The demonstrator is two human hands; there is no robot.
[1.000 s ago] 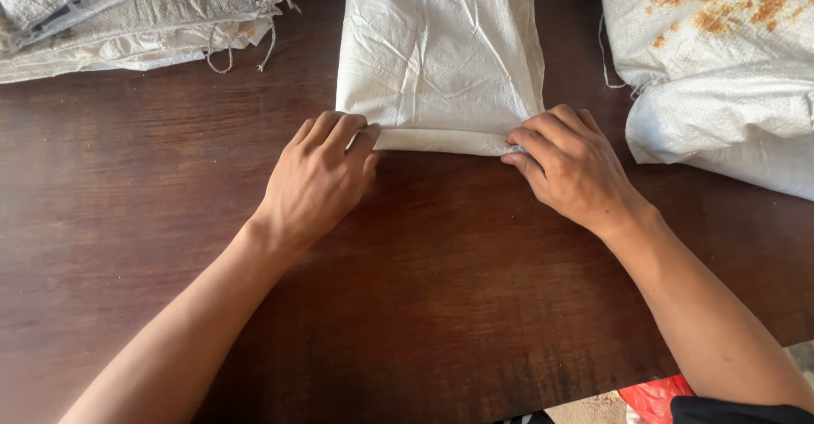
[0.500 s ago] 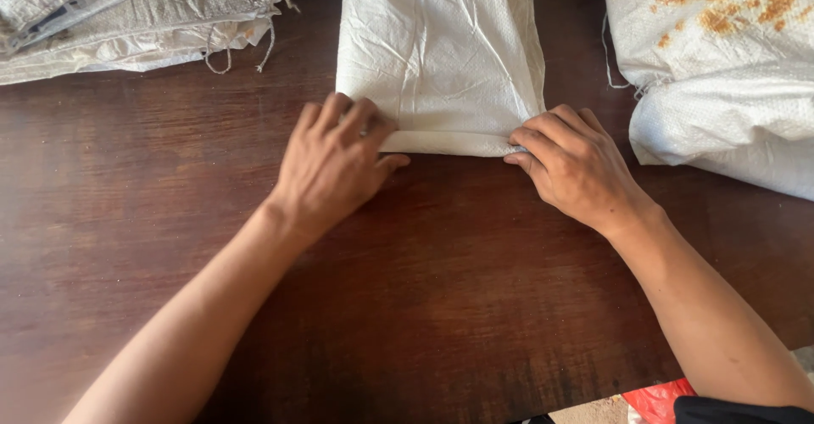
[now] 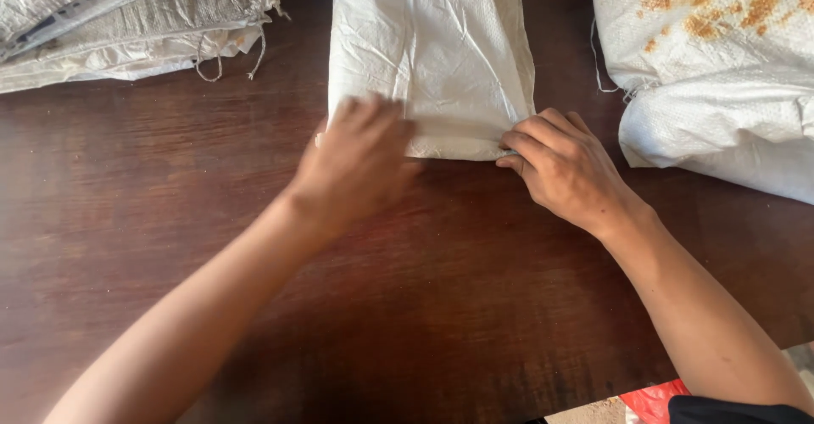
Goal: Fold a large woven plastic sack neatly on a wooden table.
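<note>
A folded white woven sack [image 3: 432, 47] lies on the dark wooden table [image 3: 424, 305], reaching from the far edge toward me. My left hand [image 3: 356, 165] rests flat and motion-blurred on the sack's near left corner, fingers together. My right hand [image 3: 564, 170] presses its fingertips on the near right corner, pinching the folded edge against the table.
A stack of folded grey-white sacks [image 3: 127, 17] lies at the far left. At the far right sits a white sack with orange-brown stains [image 3: 721, 59]. Something red [image 3: 657, 400] shows below the table's near right edge.
My left hand has slid up and to the right along the sack's near edge, now covering the left corner. The narrow folded strip is pressed flat. My right hand has hardly moved.
</note>
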